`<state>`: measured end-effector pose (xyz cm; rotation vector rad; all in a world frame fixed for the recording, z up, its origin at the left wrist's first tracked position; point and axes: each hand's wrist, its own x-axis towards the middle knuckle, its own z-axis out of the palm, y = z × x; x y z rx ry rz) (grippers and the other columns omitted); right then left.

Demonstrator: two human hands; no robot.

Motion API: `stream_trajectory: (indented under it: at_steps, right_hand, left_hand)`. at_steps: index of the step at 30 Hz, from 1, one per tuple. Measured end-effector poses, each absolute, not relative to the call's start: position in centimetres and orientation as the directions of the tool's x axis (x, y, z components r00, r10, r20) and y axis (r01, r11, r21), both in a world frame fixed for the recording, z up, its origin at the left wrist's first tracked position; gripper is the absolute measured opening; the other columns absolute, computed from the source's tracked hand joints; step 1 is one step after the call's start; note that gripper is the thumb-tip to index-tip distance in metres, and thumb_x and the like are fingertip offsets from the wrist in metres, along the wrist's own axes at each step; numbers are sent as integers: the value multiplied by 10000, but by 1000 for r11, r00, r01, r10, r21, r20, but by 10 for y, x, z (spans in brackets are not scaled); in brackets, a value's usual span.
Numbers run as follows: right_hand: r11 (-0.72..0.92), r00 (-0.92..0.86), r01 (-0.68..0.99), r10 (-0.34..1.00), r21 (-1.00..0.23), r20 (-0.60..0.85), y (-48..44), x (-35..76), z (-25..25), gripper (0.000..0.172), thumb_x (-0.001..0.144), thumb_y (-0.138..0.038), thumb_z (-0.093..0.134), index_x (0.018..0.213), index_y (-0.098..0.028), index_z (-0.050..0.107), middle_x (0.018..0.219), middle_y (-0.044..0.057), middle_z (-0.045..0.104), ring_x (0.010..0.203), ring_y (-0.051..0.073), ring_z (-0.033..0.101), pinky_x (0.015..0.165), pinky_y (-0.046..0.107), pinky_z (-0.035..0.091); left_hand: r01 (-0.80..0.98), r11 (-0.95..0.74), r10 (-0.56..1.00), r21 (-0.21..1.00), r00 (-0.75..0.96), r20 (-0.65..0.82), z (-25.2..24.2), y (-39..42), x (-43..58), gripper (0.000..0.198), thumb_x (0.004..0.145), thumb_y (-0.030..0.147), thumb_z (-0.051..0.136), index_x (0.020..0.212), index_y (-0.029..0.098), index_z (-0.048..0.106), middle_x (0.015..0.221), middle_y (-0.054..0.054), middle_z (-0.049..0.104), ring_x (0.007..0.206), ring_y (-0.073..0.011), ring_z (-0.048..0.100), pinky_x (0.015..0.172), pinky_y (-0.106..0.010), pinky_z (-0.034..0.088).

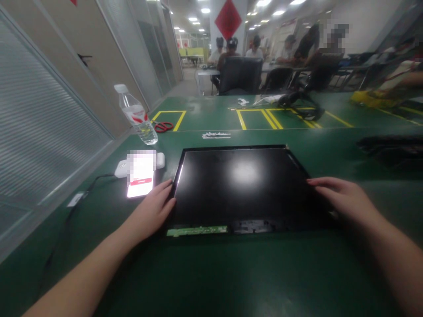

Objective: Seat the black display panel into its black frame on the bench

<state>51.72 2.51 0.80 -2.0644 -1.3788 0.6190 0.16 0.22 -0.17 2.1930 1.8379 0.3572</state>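
A black display panel lies flat on the green table in front of me, with a green circuit strip along its near edge. My left hand rests at the panel's left edge, fingers curled against the frame. My right hand lies on the panel's right edge, fingers stretched along it. Both hands touch the panel; neither lifts it.
A lit phone lies on a white charger, with a cable, left of the panel. A water bottle and red scissors stand beyond it. A dark object lies at the right. Several people sit at a far table.
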Motion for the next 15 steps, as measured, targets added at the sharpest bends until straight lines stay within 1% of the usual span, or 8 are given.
stream_trajectory:
  at_steps: [2,6,10,12,15]
  right_hand:
    - [-292,333,682,940,-671,-71,23,514,11,425,704,-505,657,981,-234,832,1120,90,807,701,247,655,620,397,534]
    - [-240,290,718,956,-653,-32,22,513,12,365,707,-477,663,933,-243,830,1169,82,798,669,227,645,549,365,519]
    - [-195,267,715,964,-671,5,23,518,7,342,692,-491,676,905,-274,833,1058,71,812,556,194,598,448,332,470]
    - [-181,255,719,967,-671,13,24,520,5,331,689,-494,685,895,-282,834,1051,67,812,550,191,597,437,327,468]
    - [-186,255,717,967,-672,5,23,520,5,332,697,-503,684,896,-282,834,1122,69,806,611,211,632,452,331,485]
  left_hand:
    - [920,-171,985,353,172,30,-1,1,3,648,1001,474,385,1442,66,627,1590,-232,548,1470,-382,527,1229,-586,408]
    - [912,-170,985,374,171,31,2,0,6,655,1001,470,380,1437,46,623,1576,-258,552,1459,-401,531,1218,-618,407]
    - [897,-173,984,406,175,32,5,1,6,634,990,463,402,1423,69,646,1555,-243,579,1431,-409,556,1210,-625,416]
    - [892,-169,985,419,171,34,7,2,6,621,982,451,411,1416,82,659,1551,-230,587,1434,-400,556,1220,-601,412]
    - [878,-170,985,448,168,45,9,2,6,591,977,435,424,1412,122,673,1543,-197,606,1434,-381,558,1224,-578,415]
